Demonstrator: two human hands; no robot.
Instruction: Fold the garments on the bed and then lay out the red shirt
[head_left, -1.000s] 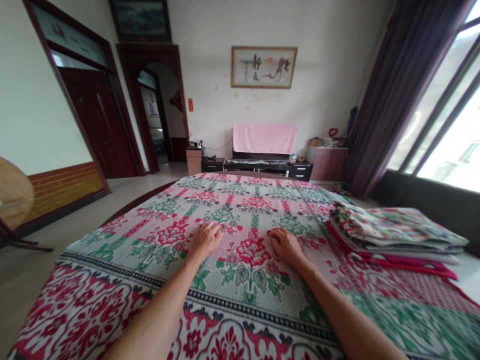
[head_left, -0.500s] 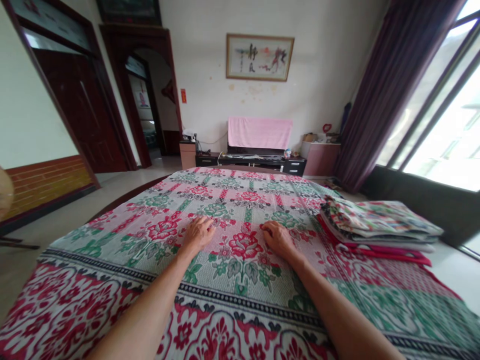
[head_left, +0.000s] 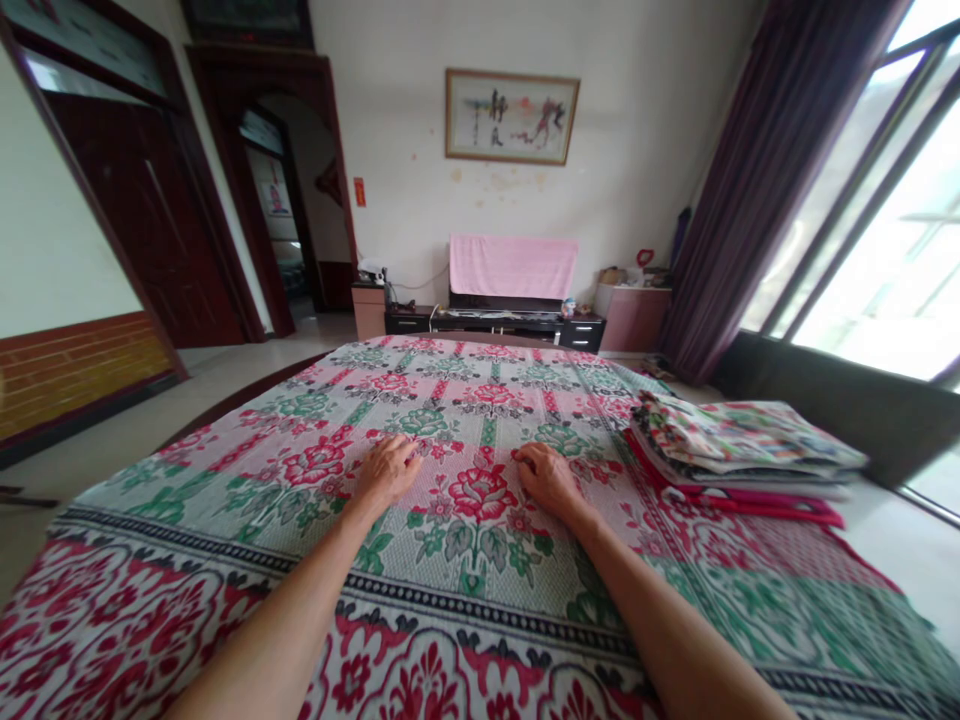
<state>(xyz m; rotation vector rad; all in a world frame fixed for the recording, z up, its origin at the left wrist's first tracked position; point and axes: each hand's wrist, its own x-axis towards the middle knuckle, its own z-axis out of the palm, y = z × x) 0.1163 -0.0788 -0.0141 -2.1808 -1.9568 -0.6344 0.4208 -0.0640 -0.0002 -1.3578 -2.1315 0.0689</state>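
Head view: both hands palm-down on a flowered cloth
Left hand: flat on cloth, fingers loosely spread, grip holds nothing
Right hand: fingers curled under, knuckles on cloth, nothing clamped
Cloth: spread under both hands, over the table
Folded stack: right of right hand, well apart

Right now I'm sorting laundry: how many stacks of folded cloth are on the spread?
1. The stack of folded cloths lies at the right edge of the floral spread, beyond the right hand. Others may lie out of view.
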